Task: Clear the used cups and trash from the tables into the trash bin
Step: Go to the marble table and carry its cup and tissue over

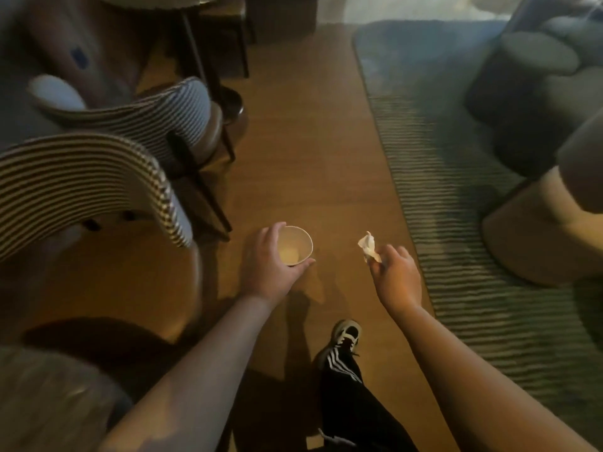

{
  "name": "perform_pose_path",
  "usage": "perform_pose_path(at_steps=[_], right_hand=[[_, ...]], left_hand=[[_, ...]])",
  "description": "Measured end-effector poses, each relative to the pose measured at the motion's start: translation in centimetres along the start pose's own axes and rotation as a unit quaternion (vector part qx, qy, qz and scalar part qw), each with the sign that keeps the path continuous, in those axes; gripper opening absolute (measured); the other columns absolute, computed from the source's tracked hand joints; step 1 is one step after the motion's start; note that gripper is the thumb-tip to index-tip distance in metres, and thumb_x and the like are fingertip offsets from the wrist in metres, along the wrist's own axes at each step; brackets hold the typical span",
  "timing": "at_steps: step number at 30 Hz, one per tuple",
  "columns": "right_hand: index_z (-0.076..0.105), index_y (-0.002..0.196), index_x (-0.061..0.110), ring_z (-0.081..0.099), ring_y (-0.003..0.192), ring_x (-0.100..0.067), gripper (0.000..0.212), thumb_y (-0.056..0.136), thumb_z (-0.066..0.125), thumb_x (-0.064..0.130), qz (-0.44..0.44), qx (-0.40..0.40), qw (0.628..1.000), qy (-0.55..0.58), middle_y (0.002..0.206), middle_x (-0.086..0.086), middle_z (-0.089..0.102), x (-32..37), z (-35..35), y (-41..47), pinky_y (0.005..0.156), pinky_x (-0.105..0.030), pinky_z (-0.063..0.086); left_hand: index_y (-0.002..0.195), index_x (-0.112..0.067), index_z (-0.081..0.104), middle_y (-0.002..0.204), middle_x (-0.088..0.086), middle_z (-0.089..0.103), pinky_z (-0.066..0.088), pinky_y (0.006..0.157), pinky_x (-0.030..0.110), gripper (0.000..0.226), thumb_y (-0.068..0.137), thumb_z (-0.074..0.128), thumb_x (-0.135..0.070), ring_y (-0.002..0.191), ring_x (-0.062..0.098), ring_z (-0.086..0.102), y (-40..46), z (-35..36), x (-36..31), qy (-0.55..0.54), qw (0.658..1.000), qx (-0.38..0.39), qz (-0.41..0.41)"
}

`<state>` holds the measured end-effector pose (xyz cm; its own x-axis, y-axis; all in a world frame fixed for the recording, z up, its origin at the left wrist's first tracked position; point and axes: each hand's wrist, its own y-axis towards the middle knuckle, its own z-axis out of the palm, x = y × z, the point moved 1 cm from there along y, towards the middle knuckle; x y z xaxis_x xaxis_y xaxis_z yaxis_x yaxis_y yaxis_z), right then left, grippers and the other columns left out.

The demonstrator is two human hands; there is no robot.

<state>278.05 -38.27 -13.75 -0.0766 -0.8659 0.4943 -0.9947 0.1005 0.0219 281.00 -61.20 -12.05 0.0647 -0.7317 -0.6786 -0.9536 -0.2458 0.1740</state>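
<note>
My left hand (266, 261) grips a white paper cup (295, 244) from the side, fingers and thumb curled round its wall; the cup is upright and looks empty inside. A crumpled white napkin (368, 244) is pinched in the fingertips of my right hand (396, 277), which is held out at about the same height, to the right of the cup. Both hands hang above a wooden floor. No trash bin is in view.
Two striped-back chairs (98, 177) and a dark-legged table (199, 44) stand at left. A ribbed green rug (456, 190) with round poufs (535, 60) and a tan stool base (538, 236) lies at right. My foot in a black striped shoe (346, 337) steps on the wooden floor strip (310, 141) between them.
</note>
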Motion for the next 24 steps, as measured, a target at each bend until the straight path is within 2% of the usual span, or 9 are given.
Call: perform_pose_path(at_steps=[4,8,13,19,24], right_hand=[[0.06,0.102,0.022,0.049,0.075,-0.011,0.015,0.088,0.06,0.028,0.039,-0.021,0.999,-0.006,0.088,0.006,0.049,-4.6,-1.7,9.4,0.062,-0.027,0.041],[0.06,0.11,0.021,0.051,0.084,-0.011,0.021,0.089,0.059,0.027,0.053,-0.029,0.998,-0.034,0.099,0.004,0.055,-7.9,-5.2,18.4,0.07,-0.026,0.044],[0.061,0.112,0.018,0.053,0.089,-0.015,0.023,0.092,0.056,0.026,0.085,-0.038,0.996,-0.015,0.104,0.0,0.057,-10.5,-8.7,28.9,0.075,-0.03,0.047],[0.061,0.111,0.018,0.053,0.086,-0.015,0.022,0.092,0.055,0.028,0.095,-0.044,0.994,0.006,0.102,-0.001,0.057,-12.6,-8.2,42.3,0.073,-0.03,0.047],[0.061,0.112,0.019,0.054,0.091,-0.016,0.024,0.092,0.054,0.029,0.112,-0.039,0.993,0.017,0.104,-0.001,0.057,-13.7,-5.6,56.4,0.078,-0.035,0.05]], left_hand=[[0.127,-0.021,0.048,0.122,0.002,0.052,0.047,0.083,0.038,0.08,0.061,0.082,-0.049,0.106,0.024,0.052,9.0,7.6,-4.6,-0.022,0.999,0.038,0.02],[0.126,-0.02,0.049,0.12,0.001,0.053,0.045,0.083,0.034,0.079,0.06,0.083,-0.047,0.104,0.024,0.054,17.4,13.5,-9.8,-0.034,0.997,0.058,0.042],[0.125,-0.021,0.049,0.119,0.002,0.053,0.043,0.078,0.028,0.079,0.059,0.084,-0.046,0.1,0.022,0.055,26.9,19.0,-14.7,-0.041,0.994,0.077,0.066],[0.125,-0.022,0.048,0.119,0.002,0.054,0.037,0.079,0.024,0.078,0.059,0.084,-0.046,0.102,0.019,0.053,38.9,25.6,-16.8,-0.049,0.993,0.088,0.058],[0.125,-0.026,0.046,0.119,-0.001,0.052,0.038,0.077,0.025,0.078,0.059,0.082,-0.049,0.102,0.016,0.051,52.2,32.3,-16.9,-0.056,0.992,0.093,0.06]])
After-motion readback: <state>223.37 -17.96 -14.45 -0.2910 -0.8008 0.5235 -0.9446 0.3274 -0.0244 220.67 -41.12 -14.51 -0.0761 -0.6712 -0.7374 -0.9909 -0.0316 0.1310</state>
